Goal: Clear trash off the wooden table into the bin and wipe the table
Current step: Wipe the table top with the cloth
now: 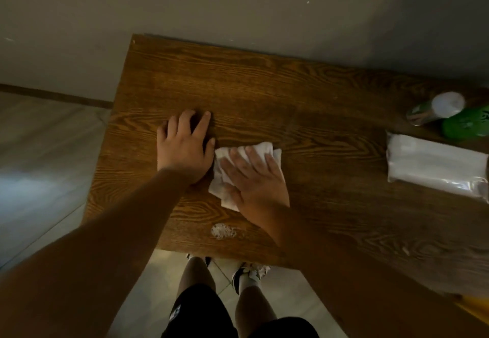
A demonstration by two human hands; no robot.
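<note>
The wooden table (264, 94) fills the middle of the view, its left end in sight. My right hand (258, 179) lies flat on a crumpled white tissue (225, 173) near the table's front left, fingers spread and pressing it onto the wood. Just left of the tissue, my left hand (185, 147) rests palm-down on the bare table with fingers apart and nothing in it. A small patch of white foam or liquid (223, 231) sits near the front edge, below the tissue. No bin is in view.
At the right edge lie a white pack of tissues in clear wrap (434, 168), a green bottle (468, 123) and a spray can with a white cap (436, 108). A grey wall runs behind the table. Tiled floor and my legs show below.
</note>
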